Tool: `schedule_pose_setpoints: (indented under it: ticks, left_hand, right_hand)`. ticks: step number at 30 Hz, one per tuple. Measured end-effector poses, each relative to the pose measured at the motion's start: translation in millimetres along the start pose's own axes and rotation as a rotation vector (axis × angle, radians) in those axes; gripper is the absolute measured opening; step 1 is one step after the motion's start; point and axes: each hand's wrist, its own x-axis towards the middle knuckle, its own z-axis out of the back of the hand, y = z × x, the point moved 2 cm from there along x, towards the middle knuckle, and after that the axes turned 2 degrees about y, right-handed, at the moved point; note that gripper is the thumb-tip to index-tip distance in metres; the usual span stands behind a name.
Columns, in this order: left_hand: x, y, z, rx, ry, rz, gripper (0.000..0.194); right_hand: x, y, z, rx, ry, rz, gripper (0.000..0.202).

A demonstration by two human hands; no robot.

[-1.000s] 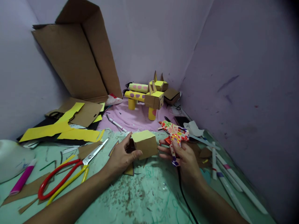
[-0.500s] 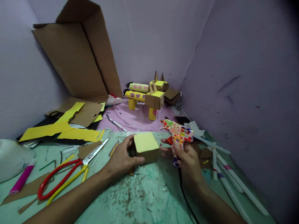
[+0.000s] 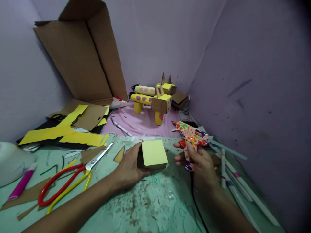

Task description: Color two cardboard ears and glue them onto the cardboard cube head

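My left hand [image 3: 130,168] grips the left side of a small cardboard box [image 3: 155,153] whose top is covered in pale yellow paper. A hot glue gun [image 3: 190,137] with a flowery pattern is in my right hand [image 3: 200,165]; its nozzle points up and left, a red light glows on its body and a black cord hangs from the handle. Between the glue gun and the box there is a gap. Just left of the box lies a triangular cardboard piece [image 3: 119,154] with a yellow face, partly beside my left fingers.
Red-and-yellow scissors [image 3: 82,171] lie at left near a magenta tube [image 3: 23,182] and yellow paper strips [image 3: 53,131]. Two spotted cardboard animals [image 3: 160,105] stand at the back. A large cardboard box [image 3: 77,61] leans on the wall. White sticks [image 3: 245,191] lie at right.
The glue gun in my right hand has moved right, away from the box. My left hand has turned and shifted the box slightly to the right.
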Motion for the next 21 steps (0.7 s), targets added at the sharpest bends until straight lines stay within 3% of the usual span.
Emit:
schedule_pose_setpoints:
  ticks: [16,21]
  left_hand:
    - [-1,-8,-0.7,-0.006,-0.038,-0.077,0.063]
    - [-3,-13,1.6,0.001,-0.092,-0.078,0.062]
  right_hand:
    - [2,4,0,-0.083,0.054,0.007,0.037]
    - [0,14,3,-0.24,0.074,0.148,0.033]
